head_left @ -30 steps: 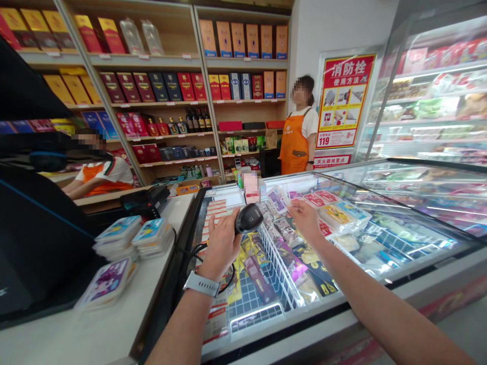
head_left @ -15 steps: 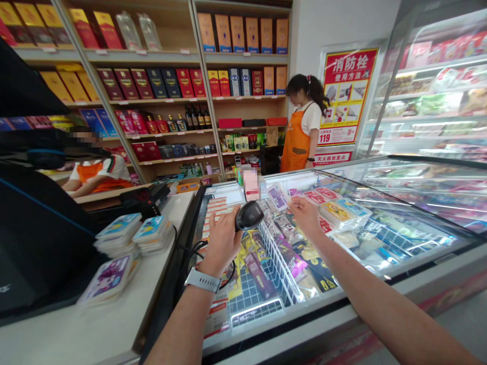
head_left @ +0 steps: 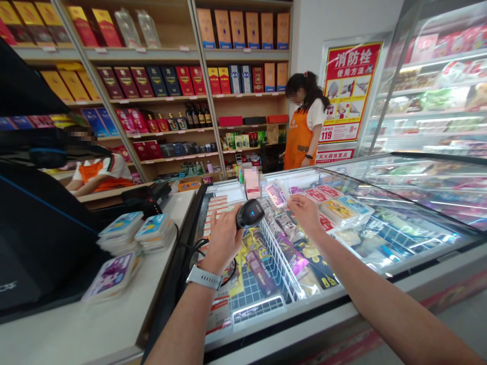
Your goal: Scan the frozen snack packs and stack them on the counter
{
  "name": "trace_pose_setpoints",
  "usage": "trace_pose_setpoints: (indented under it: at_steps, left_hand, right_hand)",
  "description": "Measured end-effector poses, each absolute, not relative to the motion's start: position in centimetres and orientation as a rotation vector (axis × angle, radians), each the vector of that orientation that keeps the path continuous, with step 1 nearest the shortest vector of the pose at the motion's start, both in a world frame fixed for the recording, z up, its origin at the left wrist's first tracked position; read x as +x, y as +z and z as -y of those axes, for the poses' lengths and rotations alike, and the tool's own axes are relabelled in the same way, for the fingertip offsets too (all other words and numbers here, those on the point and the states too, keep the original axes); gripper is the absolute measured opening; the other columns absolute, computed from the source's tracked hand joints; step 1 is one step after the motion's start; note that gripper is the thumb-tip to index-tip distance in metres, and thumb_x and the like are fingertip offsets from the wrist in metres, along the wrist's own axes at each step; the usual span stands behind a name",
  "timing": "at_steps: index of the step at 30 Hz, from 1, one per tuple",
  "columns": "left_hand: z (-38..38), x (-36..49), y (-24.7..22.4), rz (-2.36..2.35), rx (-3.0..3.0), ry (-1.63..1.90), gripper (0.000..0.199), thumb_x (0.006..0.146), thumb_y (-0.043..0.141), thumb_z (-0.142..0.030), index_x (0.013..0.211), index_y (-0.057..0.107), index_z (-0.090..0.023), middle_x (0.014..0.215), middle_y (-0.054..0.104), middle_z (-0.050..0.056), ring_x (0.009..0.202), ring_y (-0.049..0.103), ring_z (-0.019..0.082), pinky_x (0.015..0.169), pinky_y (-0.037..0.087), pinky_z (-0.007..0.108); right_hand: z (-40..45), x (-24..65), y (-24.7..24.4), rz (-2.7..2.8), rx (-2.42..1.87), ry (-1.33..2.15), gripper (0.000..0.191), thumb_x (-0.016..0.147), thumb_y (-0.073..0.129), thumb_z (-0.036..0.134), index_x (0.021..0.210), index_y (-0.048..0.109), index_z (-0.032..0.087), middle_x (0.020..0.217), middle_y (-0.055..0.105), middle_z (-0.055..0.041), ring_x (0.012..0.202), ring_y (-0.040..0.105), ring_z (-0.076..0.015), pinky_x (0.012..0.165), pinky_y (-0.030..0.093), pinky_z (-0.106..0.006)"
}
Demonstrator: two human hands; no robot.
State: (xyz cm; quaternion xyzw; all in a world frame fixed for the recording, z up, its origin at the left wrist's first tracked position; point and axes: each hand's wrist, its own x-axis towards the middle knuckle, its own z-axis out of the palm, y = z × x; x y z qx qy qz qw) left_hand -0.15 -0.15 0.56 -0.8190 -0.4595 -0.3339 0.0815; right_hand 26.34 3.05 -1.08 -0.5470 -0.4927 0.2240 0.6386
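view from the head camera: the left hand is closed around a black handheld barcode scanner, with the fingers wrapped under its body and its head pointing forward, a blue light showing on top. a black coiled cable runs down from the area below the hand, and a white-strapped wristwatch sits on the left wrist. the right hand is partly open, fingers extended toward a printed flat packet and just beside it; contact cannot be confirmed, and no held item is visible. the packet lies at the far end of a glass-topped chest freezer, above a white wire divider separating packaged goods. a pixelated upright item stands beyond the scanner. to the left, the counter carries stacked flat packages and a black card terminal. a person in an orange apron stands beyond the freezer, beside a red poster; a second person in an orange apron is at the left. shelving with boxed and bottled goods lines the rear wall, and a lit display case stands at the right.
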Motion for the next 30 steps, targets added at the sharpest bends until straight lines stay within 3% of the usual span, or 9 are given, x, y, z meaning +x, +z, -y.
trace_pose_setpoints:
  at_steps: [16, 30]
  left_hand:
    - [0.9, 0.0, 0.8, 1.446, -2.518, -0.989, 0.060, 0.085, 0.052, -0.013, 0.144, 0.039, -0.020, 0.138, 0.059, 0.009, 0.130, 0.051, 0.025, 0.123, 0.011, 0.055]
    - [0.9, 0.0, 0.9, 1.458, -2.545, -1.029, 0.061, 0.085, 0.054, -0.017, 0.143, 0.038, -0.021, 0.136, 0.059, 0.009, 0.126, 0.052, 0.025, 0.123, 0.011, 0.057]
  right_hand:
    - [-3.5, 26.9, -1.8, 1.136, -1.242, 0.550, 0.036, 0.071, 0.070, 0.046, 0.095, 0.067, 0.019, 0.079, 0.074, -0.0052, 0.073, 0.073, -0.0229, 0.047, 0.051, -0.025]
    - [-2.8, 26.9, -1.5, 1.133, -1.293, 0.515, 0.037, 0.067, 0.069, 0.048, 0.088, 0.068, 0.019, 0.074, 0.073, -0.0054, 0.071, 0.072, -0.0239, 0.047, 0.053, -0.027]
